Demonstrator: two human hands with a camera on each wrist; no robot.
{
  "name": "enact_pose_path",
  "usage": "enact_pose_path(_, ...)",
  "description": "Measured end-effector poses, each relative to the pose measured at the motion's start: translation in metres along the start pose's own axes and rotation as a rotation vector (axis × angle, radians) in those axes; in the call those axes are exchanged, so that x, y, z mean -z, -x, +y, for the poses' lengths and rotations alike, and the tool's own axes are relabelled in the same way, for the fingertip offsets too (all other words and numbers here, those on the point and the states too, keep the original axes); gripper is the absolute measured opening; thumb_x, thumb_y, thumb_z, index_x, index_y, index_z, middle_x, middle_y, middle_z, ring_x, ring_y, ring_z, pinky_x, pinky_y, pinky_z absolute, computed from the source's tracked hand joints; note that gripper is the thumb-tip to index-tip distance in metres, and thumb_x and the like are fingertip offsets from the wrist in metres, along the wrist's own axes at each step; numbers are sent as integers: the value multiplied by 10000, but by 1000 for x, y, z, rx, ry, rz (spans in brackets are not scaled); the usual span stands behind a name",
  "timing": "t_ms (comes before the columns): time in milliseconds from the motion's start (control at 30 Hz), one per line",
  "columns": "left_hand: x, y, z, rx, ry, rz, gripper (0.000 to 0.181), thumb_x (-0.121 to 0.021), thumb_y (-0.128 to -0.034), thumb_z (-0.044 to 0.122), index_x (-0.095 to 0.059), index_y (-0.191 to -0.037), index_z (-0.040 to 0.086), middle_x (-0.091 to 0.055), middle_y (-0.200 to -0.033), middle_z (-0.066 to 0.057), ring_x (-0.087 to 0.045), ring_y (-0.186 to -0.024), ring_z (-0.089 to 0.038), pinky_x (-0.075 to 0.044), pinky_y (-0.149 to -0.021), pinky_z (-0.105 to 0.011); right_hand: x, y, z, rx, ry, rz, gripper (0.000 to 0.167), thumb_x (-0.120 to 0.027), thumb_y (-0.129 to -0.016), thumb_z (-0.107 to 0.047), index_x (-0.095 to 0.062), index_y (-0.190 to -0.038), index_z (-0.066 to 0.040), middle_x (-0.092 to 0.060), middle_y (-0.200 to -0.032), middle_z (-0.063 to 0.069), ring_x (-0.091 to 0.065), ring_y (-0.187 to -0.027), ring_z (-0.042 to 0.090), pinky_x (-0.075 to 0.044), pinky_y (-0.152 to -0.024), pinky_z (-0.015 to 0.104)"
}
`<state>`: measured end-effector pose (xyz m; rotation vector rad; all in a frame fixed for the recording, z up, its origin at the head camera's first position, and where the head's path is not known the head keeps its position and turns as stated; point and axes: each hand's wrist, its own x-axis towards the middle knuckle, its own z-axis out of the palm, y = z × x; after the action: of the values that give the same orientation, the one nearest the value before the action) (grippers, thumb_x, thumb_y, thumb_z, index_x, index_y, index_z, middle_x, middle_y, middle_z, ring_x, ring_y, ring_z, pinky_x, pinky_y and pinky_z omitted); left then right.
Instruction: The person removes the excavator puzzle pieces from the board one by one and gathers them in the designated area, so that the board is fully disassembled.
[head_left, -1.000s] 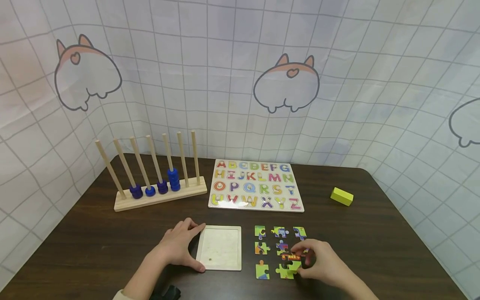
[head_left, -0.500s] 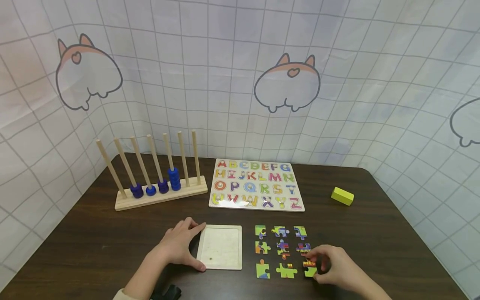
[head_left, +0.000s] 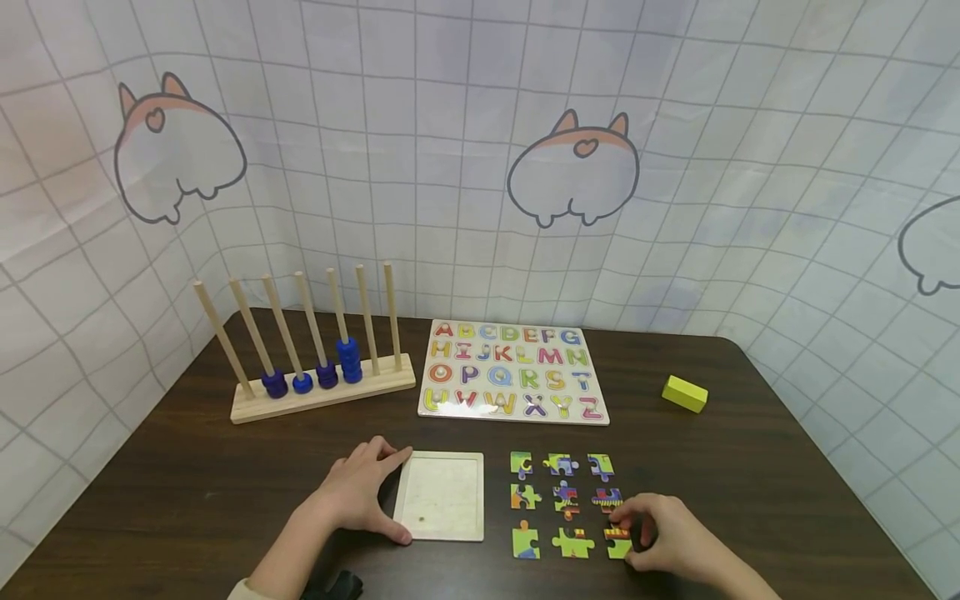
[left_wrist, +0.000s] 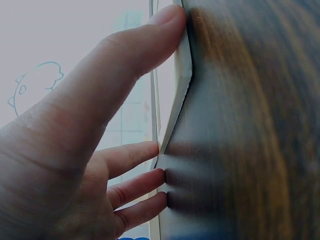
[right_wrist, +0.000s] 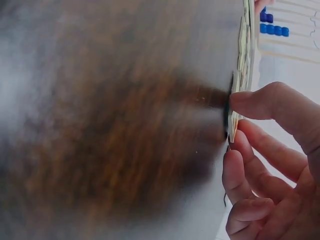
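Beside a square wooden puzzle tray (head_left: pixel 442 498), my left hand (head_left: pixel 357 490) spans its left edge. The thumb touches the near corner and the straight index finger the far one; in the left wrist view the other fingertips rest on the table. Right of the tray, several jigsaw pieces with a coloured picture lie in three spaced rows. My right hand (head_left: pixel 666 535) pinches the near right jigsaw piece (head_left: pixel 618 549) at table level. In the right wrist view, thumb and fingers meet the edges of this thin piece (right_wrist: pixel 233 125). The middle near piece (head_left: pixel 573 544) lies to its left.
An alphabet board (head_left: pixel 513 371) lies behind the tray and pieces. At the back left stands a wooden peg rack (head_left: pixel 322 392) with blue and purple beads. A yellow block (head_left: pixel 684 394) sits at the right. A dark object (head_left: pixel 345 585) lies by the left forearm.
My right hand has shifted right with the near right piece, from over the middle near piece to the end of its row. My left hand and the tray have stayed still.
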<state>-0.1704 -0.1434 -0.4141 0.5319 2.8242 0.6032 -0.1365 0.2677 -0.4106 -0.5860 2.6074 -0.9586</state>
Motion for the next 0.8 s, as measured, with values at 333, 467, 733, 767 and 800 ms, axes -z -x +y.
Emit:
enact_pose_path(333,1,1,-2,-4,-2,5,1070,-815,-451,611,-479,-1340,120,-425,-1099,-13,-407,-990,-207,-370,-804,-501,-1,-1,1,30,-7,11,341,-776,-649,-86,-672,-974,-86,-575,-844,-33,-454,-565,58,-413,-512,233)
enact_pose_path(467,1,1,-4,-21,-12,14,1075,-817,-445,611,-481,-1338,117,-427,-1089,-12,-412,-980,-208,-379,-781,-500,0,-1,1,49,-4,18,356,-772,-654,-86,-672,-996,-80,-575,-856,-32,-464,-574,52,-421,-520,233)
enact_pose_path(733,2,0,-5,-30,-15,12,1085,-813,-448,617,-471,-1344,108,-427,-1086,-18,-409,-969,-210,-380,-772,-499,3,-1,-2,22,10,22,353,-764,-664,-67,-672,-1005,-88,-560,-863,2,-464,-579,62,-415,-519,237)
enact_pose_path(767,2,0,-5,-32,-11,13,1085,-812,-450,616,-471,-1343,103,-429,-1088,-22,-411,-970,-214,-379,-772,-501,3,-1,-2,22,12,27,345,-761,-669,-70,-672,-1002,-87,-565,-869,5,-465,-578,63,-414,-518,237)
enact_pose_path(800,2,0,-6,-36,-7,14,1082,-811,-456,614,-469,-1343,99,-430,-1093,-26,-412,-974,-218,-379,-772,-501,4,-1,-2,25,16,35,336,-756,-676,-73,-671,-1000,-84,-576,-881,10,-467,-581,63,-415,-518,237)
